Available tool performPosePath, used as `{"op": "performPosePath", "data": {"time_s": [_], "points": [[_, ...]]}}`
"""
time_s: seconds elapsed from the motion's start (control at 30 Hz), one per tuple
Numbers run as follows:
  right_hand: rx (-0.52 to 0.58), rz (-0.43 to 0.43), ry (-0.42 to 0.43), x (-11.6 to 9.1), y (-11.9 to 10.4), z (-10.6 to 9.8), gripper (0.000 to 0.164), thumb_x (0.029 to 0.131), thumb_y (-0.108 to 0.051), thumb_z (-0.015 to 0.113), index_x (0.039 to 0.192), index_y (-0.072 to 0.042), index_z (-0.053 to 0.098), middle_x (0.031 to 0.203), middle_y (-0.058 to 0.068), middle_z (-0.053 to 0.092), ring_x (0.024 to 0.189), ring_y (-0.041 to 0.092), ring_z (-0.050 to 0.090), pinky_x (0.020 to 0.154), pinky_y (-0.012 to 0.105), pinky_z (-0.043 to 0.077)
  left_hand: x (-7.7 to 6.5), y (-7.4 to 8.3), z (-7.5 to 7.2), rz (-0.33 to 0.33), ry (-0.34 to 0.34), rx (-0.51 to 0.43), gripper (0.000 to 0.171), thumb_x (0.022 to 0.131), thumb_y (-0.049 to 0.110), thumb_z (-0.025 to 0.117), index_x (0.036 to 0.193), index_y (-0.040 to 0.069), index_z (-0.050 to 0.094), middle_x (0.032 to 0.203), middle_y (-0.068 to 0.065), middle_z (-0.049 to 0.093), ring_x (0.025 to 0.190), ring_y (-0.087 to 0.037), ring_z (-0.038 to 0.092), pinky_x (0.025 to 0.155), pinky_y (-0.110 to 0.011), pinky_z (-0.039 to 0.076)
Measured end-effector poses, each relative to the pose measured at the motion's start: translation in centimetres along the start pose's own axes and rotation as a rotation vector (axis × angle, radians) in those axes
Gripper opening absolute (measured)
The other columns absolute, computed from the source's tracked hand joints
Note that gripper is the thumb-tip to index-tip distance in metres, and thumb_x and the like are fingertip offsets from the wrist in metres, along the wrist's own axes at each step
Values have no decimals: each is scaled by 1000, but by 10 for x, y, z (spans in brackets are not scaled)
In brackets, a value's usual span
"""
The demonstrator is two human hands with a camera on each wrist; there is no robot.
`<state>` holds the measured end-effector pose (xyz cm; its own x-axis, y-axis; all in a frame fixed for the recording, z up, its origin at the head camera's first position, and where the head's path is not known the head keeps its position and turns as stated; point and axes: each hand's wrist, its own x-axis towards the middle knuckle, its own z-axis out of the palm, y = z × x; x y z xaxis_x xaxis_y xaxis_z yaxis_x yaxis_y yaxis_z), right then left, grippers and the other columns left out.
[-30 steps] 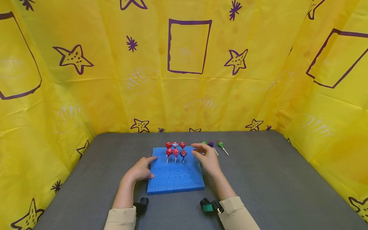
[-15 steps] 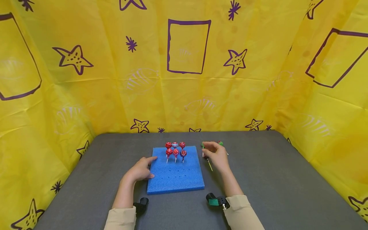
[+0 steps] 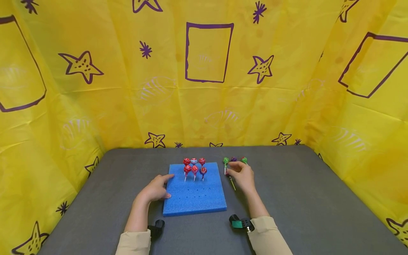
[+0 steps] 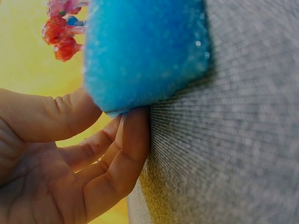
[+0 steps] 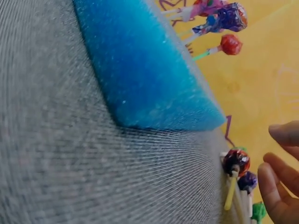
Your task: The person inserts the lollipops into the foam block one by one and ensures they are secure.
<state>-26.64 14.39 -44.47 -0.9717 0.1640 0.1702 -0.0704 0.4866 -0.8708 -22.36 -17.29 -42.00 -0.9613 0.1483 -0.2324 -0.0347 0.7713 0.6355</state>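
Observation:
My left hand [image 3: 155, 187] rests against the left edge of a blue foam board [image 3: 194, 203]. In the left wrist view its thumb [image 4: 70, 114] and fingertips touch the board's side, low by the table. Several wrapped lollipops, among them a red one [image 3: 187, 169] and a dark one [image 3: 203, 171], stand upright in two rows toward the board's back. My right hand [image 3: 243, 177] is over loose lollipops right of the board, thumb and fingers apart, seemingly holding nothing. Nearest it lie a dark red lollipop [image 5: 236, 161] with a yellow stick and a purple one [image 5: 247, 181].
A green lollipop [image 3: 226, 160] and a green-and-red one [image 3: 243, 160] lie at the back right of the grey table [image 3: 302, 198]. Small holes [image 3: 197, 190] dot the board's front half. A yellow printed cloth [image 3: 127, 106] encloses the table's back and sides.
My right hand has moved right, from the board's right edge to the loose lollipops, then slightly lower. The yellow-stick lollipop has come into sight. My left hand and the board have stayed put.

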Motion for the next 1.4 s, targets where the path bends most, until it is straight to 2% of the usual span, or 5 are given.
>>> {"op": "performPosePath", "data": {"time_s": [0.3,0.47,0.93,1.13,1.4], "points": [[-66,-31,-10,-3,7,6,27,83,-11,77,108,-4,74,105,17,75,93,30,73,82,40,56,0,0,0,-5,-3,-14,69,83,-5,68,147,5,44,134,-30,47,110,-35,49,76,-35,45],[-106,-79,-4,-5,9,9,26,82,-10,76,106,-2,74,98,17,76,89,29,72,77,37,55,0,0,0,2,0,-9,68,84,-5,68,147,5,45,133,-29,49,109,-35,50,77,-36,45],[-162,-74,-54,-7,10,8,26,80,-8,77,105,-3,74,98,14,76,84,23,70,74,34,52,-3,1,0,-5,4,5,68,85,-2,69,148,5,44,135,-30,47,111,-36,49,88,-47,48],[-168,-79,-45,-7,10,8,19,80,-6,77,99,-3,75,88,12,75,75,16,63,68,28,46,-2,2,0,-15,1,4,68,85,-2,69,148,6,44,136,-30,46,112,-36,48,87,-45,48],[-175,-72,-40,-8,9,8,13,80,-6,77,94,-4,74,86,11,73,74,16,61,67,28,45,-3,2,-1,-19,-3,-6,69,84,-2,69,148,6,44,135,-30,46,112,-37,49,83,-42,48]]}}
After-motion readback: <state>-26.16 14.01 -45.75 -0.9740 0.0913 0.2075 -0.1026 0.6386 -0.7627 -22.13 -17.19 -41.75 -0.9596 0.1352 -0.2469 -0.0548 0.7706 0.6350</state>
